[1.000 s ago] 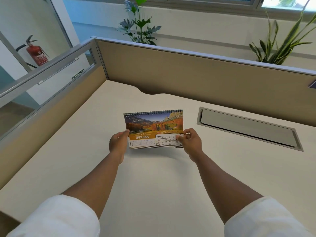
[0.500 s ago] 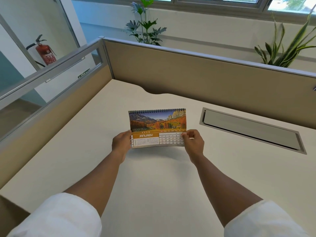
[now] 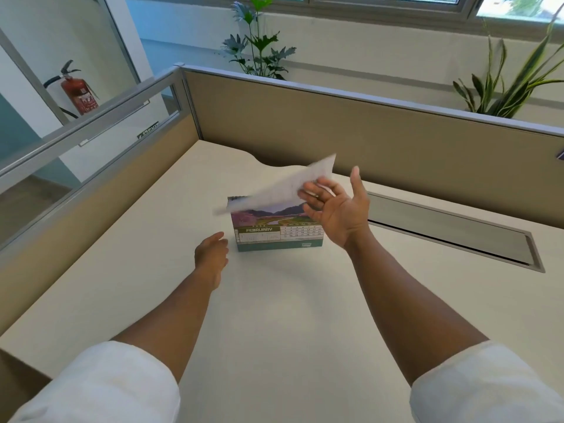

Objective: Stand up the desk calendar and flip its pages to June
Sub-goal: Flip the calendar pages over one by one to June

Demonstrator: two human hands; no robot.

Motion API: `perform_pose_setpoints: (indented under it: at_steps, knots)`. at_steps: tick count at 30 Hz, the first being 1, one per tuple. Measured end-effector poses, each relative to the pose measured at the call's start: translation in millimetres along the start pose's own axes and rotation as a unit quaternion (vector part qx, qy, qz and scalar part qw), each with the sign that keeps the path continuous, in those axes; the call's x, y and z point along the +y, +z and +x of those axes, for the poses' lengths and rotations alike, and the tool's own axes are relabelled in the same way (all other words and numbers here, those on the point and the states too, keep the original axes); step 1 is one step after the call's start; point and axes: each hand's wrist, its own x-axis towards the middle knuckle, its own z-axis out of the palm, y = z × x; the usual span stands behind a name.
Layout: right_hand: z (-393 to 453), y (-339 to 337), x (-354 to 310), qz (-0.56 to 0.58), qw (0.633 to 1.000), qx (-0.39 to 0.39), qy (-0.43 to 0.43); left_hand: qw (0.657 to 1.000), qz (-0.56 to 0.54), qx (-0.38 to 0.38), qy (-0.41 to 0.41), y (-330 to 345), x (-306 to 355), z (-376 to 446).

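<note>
While the spiral-bound card desk calendar (image 3: pixel 276 236) stands upright on the smooth cream counter (image 3: pixel 274 315) showing FEBRUARY, its blurred white page (image 3: pixel 280 187) lifts against the open right hand's (image 3: pixel 335 209) fingertips (image 3: pixel 305 195); the loosely curled left hand (image 3: pixel 211 254) grips nothing beside its base, beige fabric partitions (image 3: pixel 335 129) behind.

The calendar (image 3: pixel 276 236) is out of both hands now and stands upright on the desk (image 3: pixel 274 315). January is gone from the front, February shows. The right hand (image 3: pixel 337 210) is up, fingers spread, under a blurred page (image 3: pixel 283 186) lifted above the top edge. The left hand (image 3: pixel 212 254) has dropped just beside the calendar's lower left corner.
</note>
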Motion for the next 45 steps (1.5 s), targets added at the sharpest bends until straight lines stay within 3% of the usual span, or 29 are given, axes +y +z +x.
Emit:
perform_pose_setpoints:
  at_steps: [5,10,15,18,22,24,34,41,45]
  knots:
    - [16,26,-18,-0.083,0.995,0.004,-0.051,0.995,0.087,-0.013,0.057,10,1,6]
    - [25,33,-16,-0.195,0.977,0.066,-0.063,0.988,0.122,-0.019,0.095,20,4,12]
    - [26,12,1,-0.231,0.935,0.256,-0.085,0.985,0.138,0.011,0.106,27,3,15]
    - [25,-9,15,-0.271,0.903,0.329,-0.046,0.984,0.143,0.018,0.108,30,3,16]
    - [21,-32,36,-0.407,0.871,0.257,0.096,0.981,0.158,0.019,0.112,34,4,17]
    - [18,-38,45,-0.451,0.856,0.219,0.125,0.979,0.171,0.019,0.112,36,4,17]
    - [18,-47,62,-0.437,0.867,0.214,0.108,0.978,0.178,-0.002,0.108,32,9,14]
    - [14,-55,64,-0.46,0.843,0.27,0.066,0.978,0.173,-0.015,0.113,30,6,16]
    - [6,-56,64,-0.439,0.853,0.279,0.038,0.981,0.162,-0.019,0.106,28,5,14]
